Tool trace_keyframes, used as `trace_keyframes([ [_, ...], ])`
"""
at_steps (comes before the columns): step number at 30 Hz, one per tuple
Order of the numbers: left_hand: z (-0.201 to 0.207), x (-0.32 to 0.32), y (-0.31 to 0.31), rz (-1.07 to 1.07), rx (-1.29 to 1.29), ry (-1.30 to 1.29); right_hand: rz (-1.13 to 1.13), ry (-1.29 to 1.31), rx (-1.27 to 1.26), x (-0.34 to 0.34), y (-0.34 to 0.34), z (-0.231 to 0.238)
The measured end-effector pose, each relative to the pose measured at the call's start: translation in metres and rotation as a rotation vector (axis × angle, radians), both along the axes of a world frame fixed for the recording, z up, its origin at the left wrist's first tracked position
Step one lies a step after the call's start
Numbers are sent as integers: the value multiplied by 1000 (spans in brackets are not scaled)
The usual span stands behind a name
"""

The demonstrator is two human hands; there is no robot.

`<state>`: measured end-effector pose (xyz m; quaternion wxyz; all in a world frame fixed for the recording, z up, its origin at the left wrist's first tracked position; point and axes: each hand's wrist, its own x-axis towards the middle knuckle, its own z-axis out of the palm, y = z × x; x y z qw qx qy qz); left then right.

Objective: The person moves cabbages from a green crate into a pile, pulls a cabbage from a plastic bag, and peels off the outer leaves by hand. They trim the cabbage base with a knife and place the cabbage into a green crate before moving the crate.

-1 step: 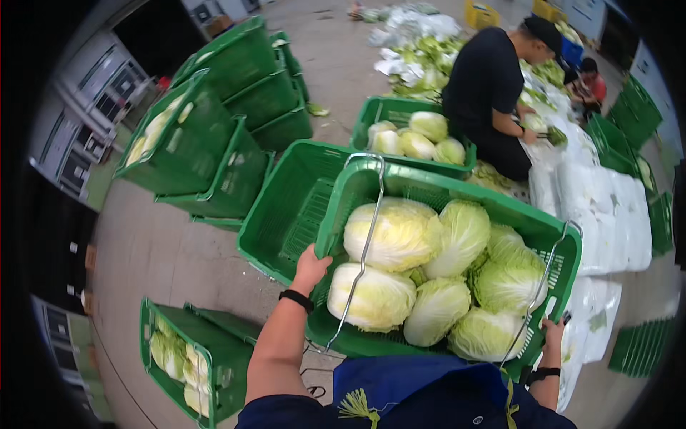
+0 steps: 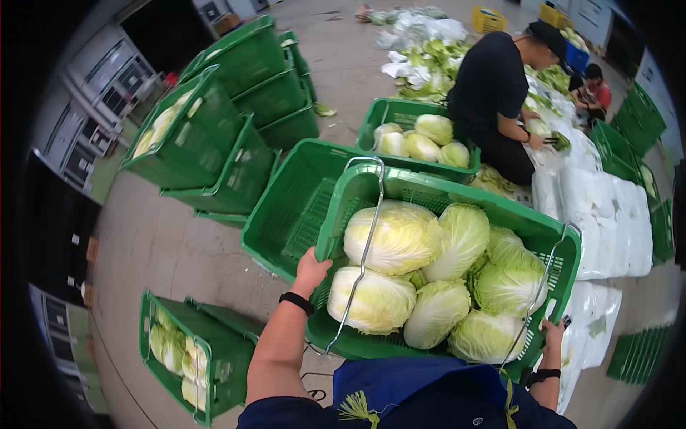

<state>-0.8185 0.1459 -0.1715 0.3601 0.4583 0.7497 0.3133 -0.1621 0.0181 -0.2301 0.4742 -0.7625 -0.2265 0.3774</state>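
Observation:
A green plastic crate (image 2: 443, 187) with several Chinese cabbages (image 2: 393, 236) inside is held up in front of my body, slightly tilted. My left hand (image 2: 311, 273) grips its left end wall, fingers wrapped over the edge. At the right end, my right hand (image 2: 552, 336) is closed on the near corner, partly hidden by the crate. Two bent metal bars (image 2: 366, 252) cross over the cabbages. Behind it, a second green crate (image 2: 304, 207) shows its slatted bottom. Beyond stands another green crate (image 2: 369, 136) with pale cabbages in it.
Green crates (image 2: 193, 139) are stacked at the left; another cabbage-filled crate (image 2: 229, 368) stands at lower left. A person in black (image 2: 489, 79) sits trimming by loose leaves (image 2: 436, 61). White plastic-wrapped bundles (image 2: 600, 207) lie to the right. A second person (image 2: 594, 93) is farther back.
The surroundings have shifted slightly right and down in view. The crate and both of my hands stay in nearly the same place, my grip unchanged.

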Motion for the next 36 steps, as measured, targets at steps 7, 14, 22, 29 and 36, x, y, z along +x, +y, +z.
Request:
trace_keyframes([
  [7,8,-37,-142,292,86,-80,281,15,37,-32,46,23],
  [14,11,-72,-277,675,179,-258,691,-52,52,-171,165,45],
  [22,-14,-101,-360,1061,276,-295,1146,-446,58,-378,284,78],
  [29,27,-102,-343,1297,-7,-441,1350,-533,148,-507,357,67],
  [36,30,-158,-334,1301,-411,-324,1578,-684,239,-612,411,85],
])
